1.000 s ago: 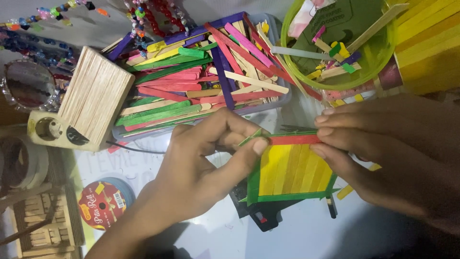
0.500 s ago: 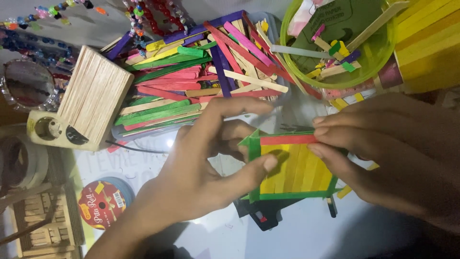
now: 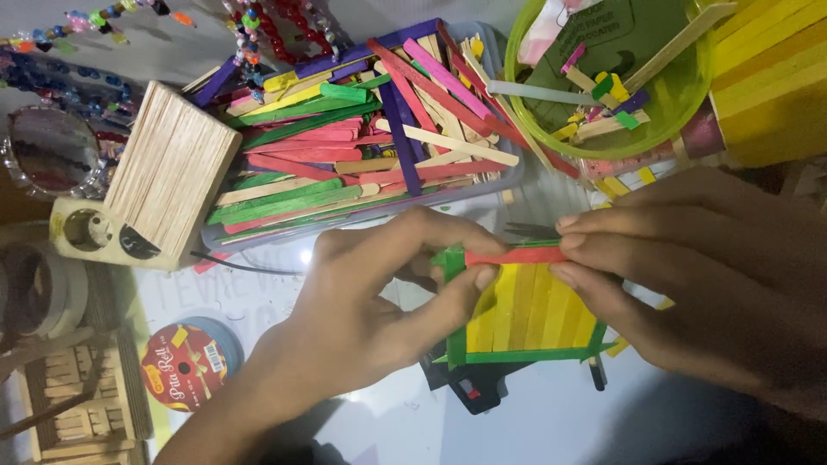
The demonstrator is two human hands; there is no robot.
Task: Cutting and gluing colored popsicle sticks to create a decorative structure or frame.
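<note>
Left hand (image 3: pixel 370 301) closes back onto the red stick (image 3: pixel 515 256); right hand (image 3: pixel 689 275) pinches its other end, steadying it on the yellow panel (image 3: pixel 530 310).

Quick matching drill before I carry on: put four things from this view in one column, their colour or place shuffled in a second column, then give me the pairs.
Things:
1. stick pinched between both hands
2. slat panel
3. round bowl
4. ribbon roll

Colour or place:
A. lime green, top right, with cut stick bits inside
B. red, lying along the panel's top edge
C. bottom left, beside the left forearm
D. yellow with green borders, under the hands

Pairs: 1-B, 2-D, 3-A, 4-C. The left hand and right hand each grip one end of the stick.
</note>
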